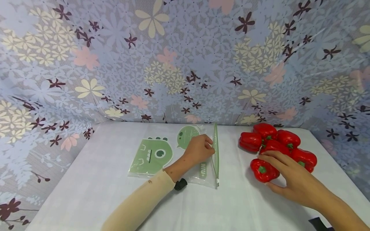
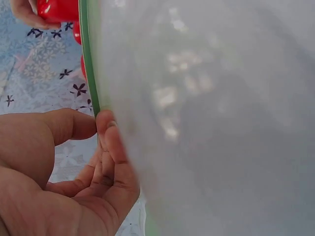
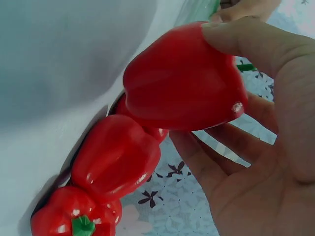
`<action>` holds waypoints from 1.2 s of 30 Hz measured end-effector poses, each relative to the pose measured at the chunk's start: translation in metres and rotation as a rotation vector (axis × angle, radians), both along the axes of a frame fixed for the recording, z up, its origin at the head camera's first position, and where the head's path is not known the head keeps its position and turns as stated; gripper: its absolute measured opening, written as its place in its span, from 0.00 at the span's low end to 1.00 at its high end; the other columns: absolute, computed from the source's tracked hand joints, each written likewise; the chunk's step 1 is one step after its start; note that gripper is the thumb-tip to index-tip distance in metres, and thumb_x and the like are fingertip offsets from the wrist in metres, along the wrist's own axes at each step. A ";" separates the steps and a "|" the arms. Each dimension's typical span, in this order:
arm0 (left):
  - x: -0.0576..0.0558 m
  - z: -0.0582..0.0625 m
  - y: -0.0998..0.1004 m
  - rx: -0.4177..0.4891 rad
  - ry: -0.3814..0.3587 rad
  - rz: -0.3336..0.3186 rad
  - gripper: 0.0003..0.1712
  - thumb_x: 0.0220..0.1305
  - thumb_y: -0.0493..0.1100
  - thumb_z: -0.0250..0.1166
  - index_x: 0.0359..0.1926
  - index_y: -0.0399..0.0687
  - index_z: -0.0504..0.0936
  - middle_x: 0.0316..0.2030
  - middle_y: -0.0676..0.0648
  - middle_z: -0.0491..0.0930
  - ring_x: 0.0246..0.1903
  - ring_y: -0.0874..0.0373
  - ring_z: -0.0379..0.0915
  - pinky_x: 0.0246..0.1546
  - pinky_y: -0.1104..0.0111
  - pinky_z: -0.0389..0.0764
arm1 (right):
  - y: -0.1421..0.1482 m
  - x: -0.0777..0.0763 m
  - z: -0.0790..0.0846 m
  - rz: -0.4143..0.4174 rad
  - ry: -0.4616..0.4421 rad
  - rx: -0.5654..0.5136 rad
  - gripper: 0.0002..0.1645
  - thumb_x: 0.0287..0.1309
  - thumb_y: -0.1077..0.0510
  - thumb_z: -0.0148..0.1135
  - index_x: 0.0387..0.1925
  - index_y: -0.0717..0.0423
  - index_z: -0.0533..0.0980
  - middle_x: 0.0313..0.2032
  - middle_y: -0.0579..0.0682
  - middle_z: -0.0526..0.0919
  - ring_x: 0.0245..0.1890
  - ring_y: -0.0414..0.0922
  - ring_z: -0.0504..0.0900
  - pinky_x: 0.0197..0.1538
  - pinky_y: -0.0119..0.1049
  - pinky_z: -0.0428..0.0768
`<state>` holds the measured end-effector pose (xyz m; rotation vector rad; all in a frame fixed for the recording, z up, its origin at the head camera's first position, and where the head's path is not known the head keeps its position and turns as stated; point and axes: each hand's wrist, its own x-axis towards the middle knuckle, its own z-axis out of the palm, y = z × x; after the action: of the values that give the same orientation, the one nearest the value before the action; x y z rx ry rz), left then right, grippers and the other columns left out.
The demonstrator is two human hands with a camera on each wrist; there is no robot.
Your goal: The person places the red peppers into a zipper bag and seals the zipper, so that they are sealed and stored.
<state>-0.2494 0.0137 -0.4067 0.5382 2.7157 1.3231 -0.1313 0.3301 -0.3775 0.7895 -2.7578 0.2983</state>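
Note:
A clear zip bag printed with a green cartoon monster lies flat at the table's middle. My left hand reaches over it and pinches its opening edge near the green zip strip between thumb and fingers. On the right, my right hand grips a glossy red bell pepper, its green stem towards the head camera. In the right wrist view the thumb lies along one side of this pepper and the fingers on the other. More red bell peppers cluster just behind it.
A white cloth covers the table. Floral fabric rises behind its back edge and at the sides. A white zip slider sits at the strip's near end. Several peppers touch one another at the back right.

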 end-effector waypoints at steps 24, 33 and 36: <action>0.008 0.018 -0.005 -0.009 0.022 -0.062 0.24 0.67 0.37 0.70 0.63 0.40 0.81 0.30 0.54 0.85 0.22 0.67 0.79 0.23 0.74 0.75 | -0.035 -0.027 0.004 0.038 0.001 -0.293 0.64 0.27 0.59 0.94 0.70 0.53 0.69 0.63 0.48 0.76 0.62 0.46 0.76 0.47 0.47 0.90; 0.009 0.019 -0.006 0.018 0.005 -0.060 0.23 0.67 0.36 0.70 0.62 0.41 0.81 0.29 0.54 0.84 0.23 0.66 0.80 0.25 0.73 0.78 | -0.050 -0.041 0.001 0.063 -0.052 -0.407 0.62 0.30 0.63 0.92 0.72 0.45 0.72 0.65 0.44 0.74 0.64 0.40 0.73 0.51 0.39 0.88; 0.010 0.019 -0.006 0.026 -0.001 -0.062 0.22 0.68 0.36 0.70 0.62 0.40 0.80 0.30 0.54 0.84 0.24 0.66 0.81 0.26 0.73 0.79 | -0.055 -0.045 0.000 0.084 -0.068 -0.446 0.61 0.33 0.64 0.90 0.72 0.46 0.71 0.66 0.44 0.75 0.63 0.39 0.74 0.55 0.25 0.81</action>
<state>-0.2396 0.0077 -0.3872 0.6184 2.6616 1.3456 -0.1759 0.2755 -0.3773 0.7814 -2.5698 0.9312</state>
